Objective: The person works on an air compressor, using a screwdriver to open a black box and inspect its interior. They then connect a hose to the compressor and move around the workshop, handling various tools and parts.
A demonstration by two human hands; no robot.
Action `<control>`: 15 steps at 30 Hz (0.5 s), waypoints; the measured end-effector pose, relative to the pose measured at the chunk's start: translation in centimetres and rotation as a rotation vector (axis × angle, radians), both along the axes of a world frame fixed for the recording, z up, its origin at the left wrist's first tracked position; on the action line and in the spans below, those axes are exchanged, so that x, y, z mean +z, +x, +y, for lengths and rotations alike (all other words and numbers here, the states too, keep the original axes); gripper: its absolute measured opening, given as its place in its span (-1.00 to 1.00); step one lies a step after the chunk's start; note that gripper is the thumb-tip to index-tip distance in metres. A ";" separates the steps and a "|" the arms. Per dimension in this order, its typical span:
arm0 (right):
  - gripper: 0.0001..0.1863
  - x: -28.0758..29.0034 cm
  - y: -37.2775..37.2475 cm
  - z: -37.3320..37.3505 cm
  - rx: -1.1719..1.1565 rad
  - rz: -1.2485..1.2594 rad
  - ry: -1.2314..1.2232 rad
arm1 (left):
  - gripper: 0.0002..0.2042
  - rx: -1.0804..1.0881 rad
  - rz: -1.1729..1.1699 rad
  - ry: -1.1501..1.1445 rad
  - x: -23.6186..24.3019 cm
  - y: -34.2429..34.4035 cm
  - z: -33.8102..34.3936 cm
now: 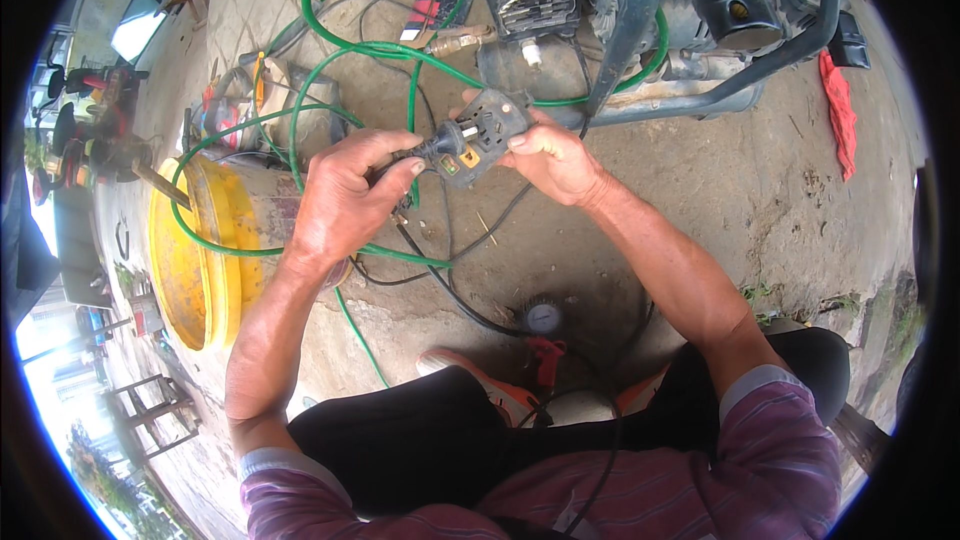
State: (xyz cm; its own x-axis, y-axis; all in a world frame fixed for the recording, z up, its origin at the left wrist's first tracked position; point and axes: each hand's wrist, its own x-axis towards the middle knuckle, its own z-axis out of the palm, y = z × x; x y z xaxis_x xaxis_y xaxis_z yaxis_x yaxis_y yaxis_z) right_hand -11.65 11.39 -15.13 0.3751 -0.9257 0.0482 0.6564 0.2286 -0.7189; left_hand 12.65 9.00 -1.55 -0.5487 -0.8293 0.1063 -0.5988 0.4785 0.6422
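My left hand (350,185) is closed on a black plug (442,148), whose metal prongs point at a dark, dusty multi-socket block (490,130) with yellow and green parts on its face. My right hand (555,160) grips that block, with the thumb on its near edge. The plug is at the block's face; I cannot tell whether any prong is inside a hole. Black cables run below both hands, and a green hose (415,100) loops behind and around them over the concrete.
A machine (740,10) with a grey tube frame fills the back right, beside a red cloth (838,110). A yellow bucket (200,290) stands at left, with mixed items (215,110) behind it. A round gauge (543,318) lies between my feet. Wheeled things (90,140) stand at far left.
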 end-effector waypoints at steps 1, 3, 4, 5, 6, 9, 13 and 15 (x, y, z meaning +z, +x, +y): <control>-0.06 -0.2 0.0 -0.1 0.002 0.000 -0.004 | -0.77 -0.004 -0.018 -0.014 0.2 -0.1 0.1; -0.08 -0.6 0.0 -0.2 -0.005 0.034 0.006 | -0.77 -0.013 -0.054 -0.041 0.8 -0.3 0.1; -0.10 -0.9 0.0 -0.2 -0.008 0.051 0.012 | -0.76 -0.014 -0.056 -0.053 0.7 -0.4 0.1; -0.11 -1.1 0.1 -0.3 -0.010 0.059 0.004 | -0.76 -0.014 -0.058 -0.067 0.8 -0.3 0.1; -0.13 -1.3 0.1 -0.4 -0.011 0.067 -0.003 | -0.75 -0.015 -0.061 -0.080 0.8 -0.4 0.1; -0.17 -1.7 0.1 -0.5 -0.013 0.082 0.000 | -0.76 -0.007 -0.088 -0.072 1.5 -0.8 0.4; -0.19 -2.0 0.2 -0.5 -0.021 0.101 0.025 | -0.76 -0.032 -0.086 -0.113 1.3 -0.6 0.4; -0.20 -1.4 0.3 -0.4 -0.025 0.112 0.025 | -0.77 -0.030 -0.072 -0.117 1.3 -0.6 0.5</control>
State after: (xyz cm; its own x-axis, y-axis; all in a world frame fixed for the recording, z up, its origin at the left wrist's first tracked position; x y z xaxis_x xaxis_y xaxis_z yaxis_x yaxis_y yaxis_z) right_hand -11.34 10.99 -16.57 0.3533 -0.9354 -0.0158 0.5777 0.2314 -0.7828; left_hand 12.00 9.46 -0.22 -0.5828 -0.7966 0.1605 -0.6254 0.5659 0.5372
